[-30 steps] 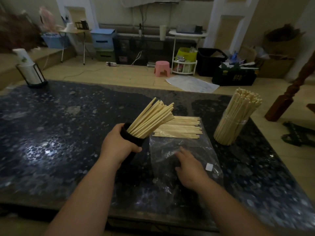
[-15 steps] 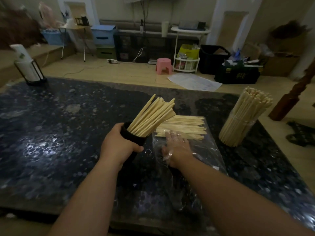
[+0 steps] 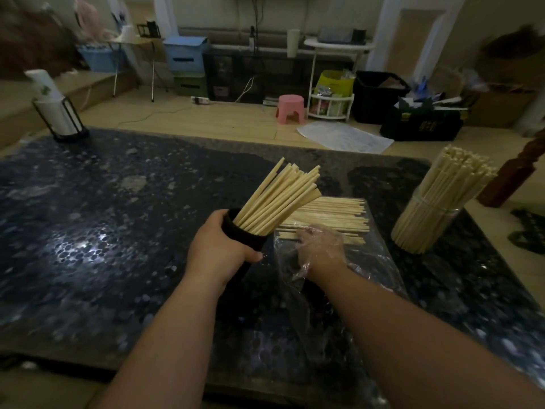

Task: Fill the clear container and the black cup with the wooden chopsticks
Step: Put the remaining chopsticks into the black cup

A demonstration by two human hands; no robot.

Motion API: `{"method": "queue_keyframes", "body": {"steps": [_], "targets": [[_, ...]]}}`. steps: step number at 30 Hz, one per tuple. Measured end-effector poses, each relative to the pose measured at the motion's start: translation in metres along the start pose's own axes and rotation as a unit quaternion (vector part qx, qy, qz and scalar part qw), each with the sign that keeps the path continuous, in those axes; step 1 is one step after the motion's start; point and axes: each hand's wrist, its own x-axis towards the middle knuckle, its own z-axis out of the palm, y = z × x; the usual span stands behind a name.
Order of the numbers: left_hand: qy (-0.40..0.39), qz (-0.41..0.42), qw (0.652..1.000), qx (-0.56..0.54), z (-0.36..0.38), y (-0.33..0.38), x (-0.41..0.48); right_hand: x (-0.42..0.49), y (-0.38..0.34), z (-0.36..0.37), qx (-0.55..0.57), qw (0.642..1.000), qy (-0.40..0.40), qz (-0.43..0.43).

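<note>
My left grip curls round the tilted, chopstick-filled black cup, my right grip lies inside the plastic bag on the loose chopsticks, pinching or not I cannot tell, and the packed clear container stands at the right of the counter.

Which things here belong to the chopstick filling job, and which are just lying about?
Job: black cup, gripped by the left hand; loose chopsticks in the plastic bag, with the right hand inside; clear container, packed full.
Lying about: paper roll in its holder; pink stool; black crate on the floor.
</note>
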Motion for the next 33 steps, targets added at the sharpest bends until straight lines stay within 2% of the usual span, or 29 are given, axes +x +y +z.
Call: {"method": "queue_keyframes", "body": {"steps": [5,7,13,16,19,23,30,33], "targets": [[-0.011,-0.002,1.000,0.009,-0.001,0.002,-0.002,-0.005,0.000,-0.003,0.038,0.995,0.080,0.042],[-0.014,-0.001,1.000,0.015,-0.001,0.003,-0.003,-0.008,0.001,-0.003,0.049,0.994,0.090,0.028],[-0.008,0.005,1.000,0.020,0.000,0.004,-0.004,-0.031,0.014,-0.002,0.114,0.993,0.016,0.010],[-0.009,0.005,1.000,0.021,0.000,0.004,-0.007,-0.044,0.017,0.003,0.098,0.995,0.001,-0.007],[-0.007,0.007,0.999,0.035,0.002,0.007,-0.010,-0.053,0.016,0.010,0.089,0.996,-0.004,-0.016],[-0.009,0.012,0.999,0.037,0.003,0.009,-0.016,-0.068,0.014,0.014,0.144,0.989,0.013,-0.014],[-0.017,0.027,0.999,0.032,0.005,0.011,-0.028,-0.094,0.011,0.026,0.101,0.994,0.034,0.000],[-0.022,0.027,0.999,0.033,0.006,0.011,-0.033,-0.102,0.012,0.021,0.109,0.993,0.040,-0.025]]}}
